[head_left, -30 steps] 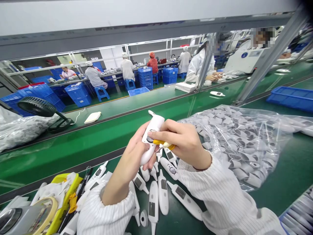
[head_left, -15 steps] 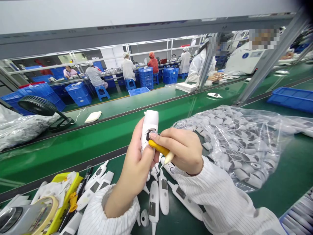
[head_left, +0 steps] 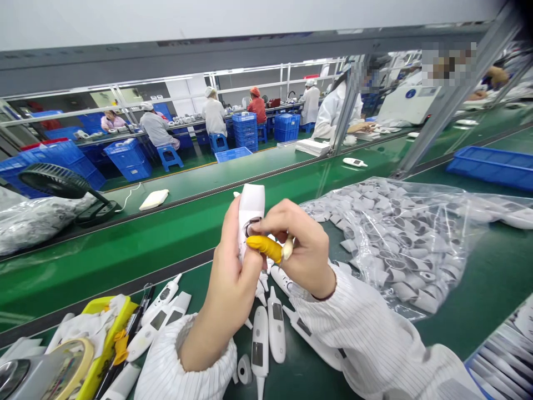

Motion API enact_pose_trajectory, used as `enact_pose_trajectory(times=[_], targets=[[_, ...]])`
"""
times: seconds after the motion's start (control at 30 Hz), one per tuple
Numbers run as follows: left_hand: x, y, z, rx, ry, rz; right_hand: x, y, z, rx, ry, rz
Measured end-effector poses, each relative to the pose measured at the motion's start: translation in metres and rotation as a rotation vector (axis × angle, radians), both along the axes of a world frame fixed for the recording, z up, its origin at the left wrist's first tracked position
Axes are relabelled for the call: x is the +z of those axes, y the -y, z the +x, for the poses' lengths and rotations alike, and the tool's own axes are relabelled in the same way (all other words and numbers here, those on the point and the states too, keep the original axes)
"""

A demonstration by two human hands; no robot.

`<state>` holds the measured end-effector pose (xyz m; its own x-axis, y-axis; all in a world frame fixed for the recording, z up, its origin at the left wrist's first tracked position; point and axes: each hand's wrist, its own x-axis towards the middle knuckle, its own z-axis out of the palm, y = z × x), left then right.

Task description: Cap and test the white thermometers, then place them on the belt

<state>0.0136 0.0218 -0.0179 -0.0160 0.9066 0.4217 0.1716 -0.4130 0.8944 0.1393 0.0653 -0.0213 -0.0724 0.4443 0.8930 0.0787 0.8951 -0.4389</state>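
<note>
Above the green bench (head_left: 303,383), the left hand (head_left: 229,272) clasps the white device (head_left: 252,200), more upright than a second ago; the right hand's (head_left: 308,244) fingertips meet its face, whether pinching anything one cannot tell.

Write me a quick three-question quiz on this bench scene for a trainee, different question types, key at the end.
1. Multiple choice: What colour is the finger cover on the right hand?
a) blue
b) yellow
c) black

2. True or false: The yellow tray is nearer the camera than the black fan.

3. Fill in the blank: The body of the white device is gripped in the person's ____ hand.

Key: 1. b, yellow. 2. True. 3. Left; the left hand wraps the device, while the right reaches in at its round recess.
</note>
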Motion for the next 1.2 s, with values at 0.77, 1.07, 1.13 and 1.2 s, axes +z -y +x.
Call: enact_pose_trajectory(times=[0.77,1.07,1.13,1.2], targets=[[0.007,-0.007,-0.001,-0.085,0.169,-0.127,-0.018,-0.031,0.039,-0.201,0.567,-0.664],[0.015,-0.006,-0.008,-0.159,0.253,-0.172,-0.104,-0.091,0.142,-1.023,1.03,-0.869],[0.011,-0.008,-0.008,-0.149,0.248,-0.191,-0.113,-0.098,0.154,-1.117,1.076,-0.854],[0.006,-0.011,-0.009,-0.134,0.219,-0.194,-0.119,-0.102,0.161,-1.164,1.116,-0.838]])
